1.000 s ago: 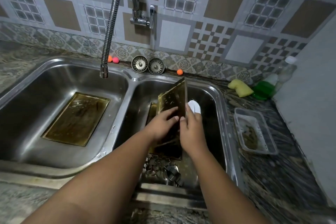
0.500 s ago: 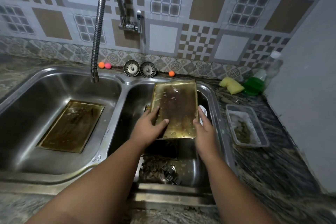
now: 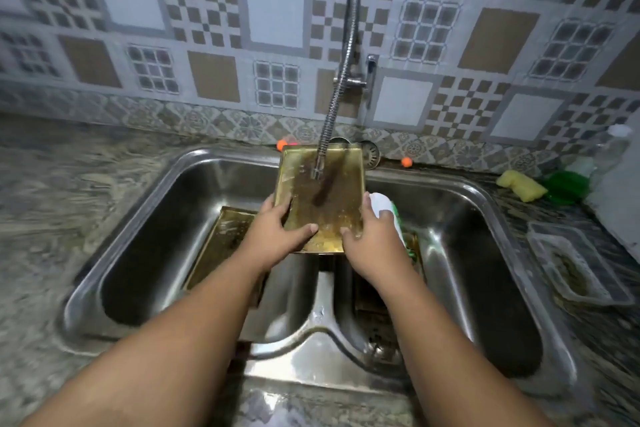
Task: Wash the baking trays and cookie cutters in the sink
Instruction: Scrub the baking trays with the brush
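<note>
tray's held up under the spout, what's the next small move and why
Probably free the left hand and open the tap lever: both hands hold the grimy tray right below the spout, no water seems to run, and the right hand also holds a white-green object.

The back wall (image 3: 273,10) is tiled in a patchwork of plain white squares, tan squares, brown-and-white checkers and small grid panes, all set in grey frames. A border (image 3: 194,118) of floral tiles runs along its foot. Below it a mottled grey-brown stone counter (image 3: 45,218) reaches to both sides. At far right stands a plain pale grey side wall (image 3: 620,204). The light is dim and even.
</note>
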